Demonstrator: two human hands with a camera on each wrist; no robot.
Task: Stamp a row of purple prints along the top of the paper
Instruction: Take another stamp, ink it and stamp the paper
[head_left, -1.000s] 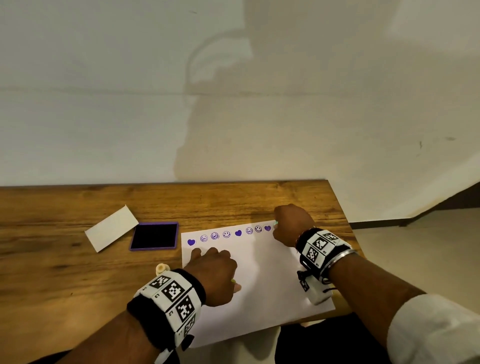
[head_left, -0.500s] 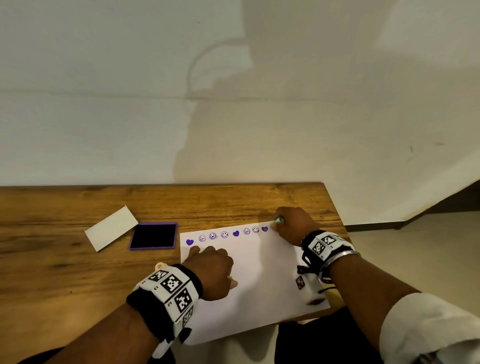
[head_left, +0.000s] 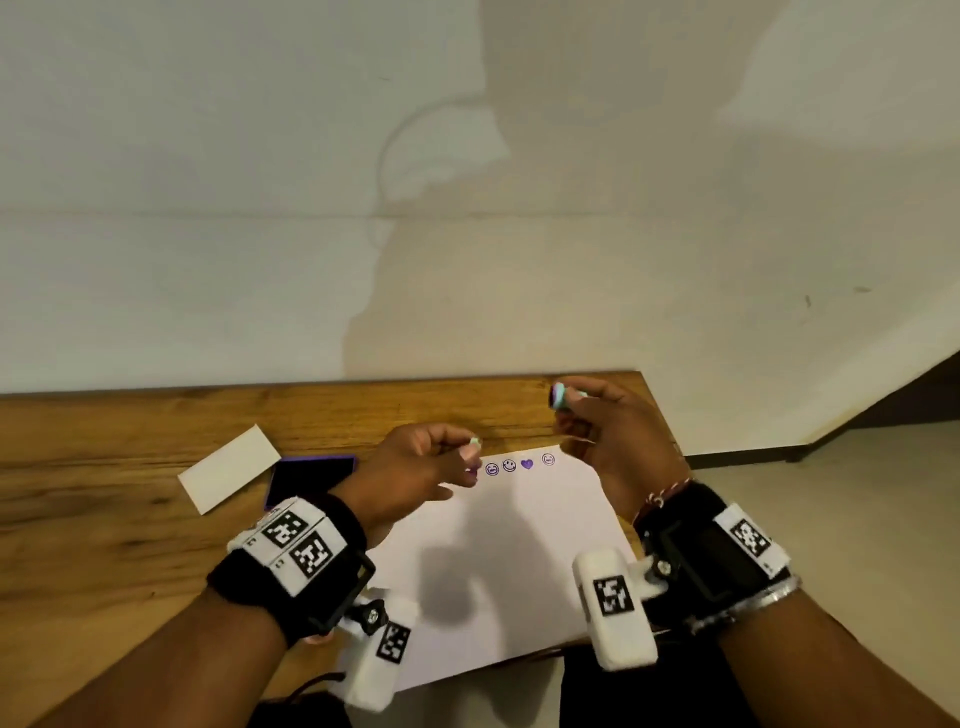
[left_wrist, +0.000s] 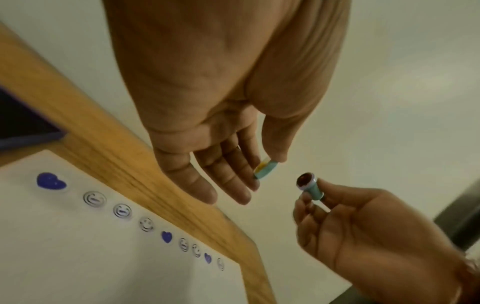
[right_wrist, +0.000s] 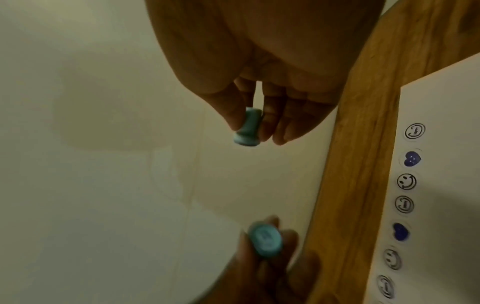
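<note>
The white paper (head_left: 519, 561) lies on the wooden table (head_left: 104, 545), with a row of purple hearts and smiley prints (head_left: 509, 465) along its top edge. My right hand (head_left: 571, 410) is raised above the paper's top right corner and pinches a small teal stamp (head_left: 563, 397), its inked face (left_wrist: 305, 179) turned towards my left hand. My left hand (head_left: 462, 452) hovers over the print row and pinches a small teal cap (left_wrist: 266, 169) between thumb and finger. The cap (right_wrist: 265, 240) and the stamp (right_wrist: 248, 127) are a short way apart.
A purple ink pad (head_left: 311, 478) lies open to the left of the paper, partly behind my left wrist. A white card (head_left: 228, 467) lies beside it, further left. The table's right edge (head_left: 660, 415) is close behind my right hand, with the wall (head_left: 467, 208) beyond.
My right hand lifted the stamp off the paper's top right, leaving a new print. My left hand left the paper and rose with the cap towards the stamp.
</note>
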